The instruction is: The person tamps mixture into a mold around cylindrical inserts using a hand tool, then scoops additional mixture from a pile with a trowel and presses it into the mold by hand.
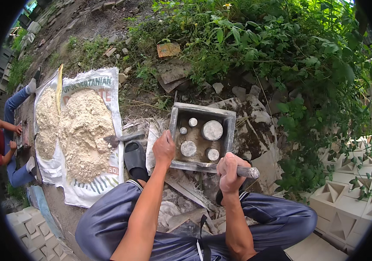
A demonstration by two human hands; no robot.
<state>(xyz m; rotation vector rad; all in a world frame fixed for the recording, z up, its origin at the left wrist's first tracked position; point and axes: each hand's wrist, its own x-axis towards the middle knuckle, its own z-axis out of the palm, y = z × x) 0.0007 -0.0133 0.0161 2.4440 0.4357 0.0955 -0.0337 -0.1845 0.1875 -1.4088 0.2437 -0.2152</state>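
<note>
Between my legs stands a square metal mould box (231,130). Inside it, several round grey plugs of different sizes rise from a sandy floor; the largest plug (212,130) is at the right. My left hand (164,148) is closed on the box's left wall near the front corner. At the near right corner my right hand (228,173) is wrapped round a thick grey rod handle (249,172), whose end sticks out to the right. Whether that rod is joined to the box's front edge is hidden by the hand.
Left of me, a pile of pale sandy powder (86,126) lies on a white sack (115,87), with a trowel (131,136) stuck in its edge. Another person (10,135) sits at far left. Plants (260,48) grow behind the box; patterned pale blocks (347,200) stand at right.
</note>
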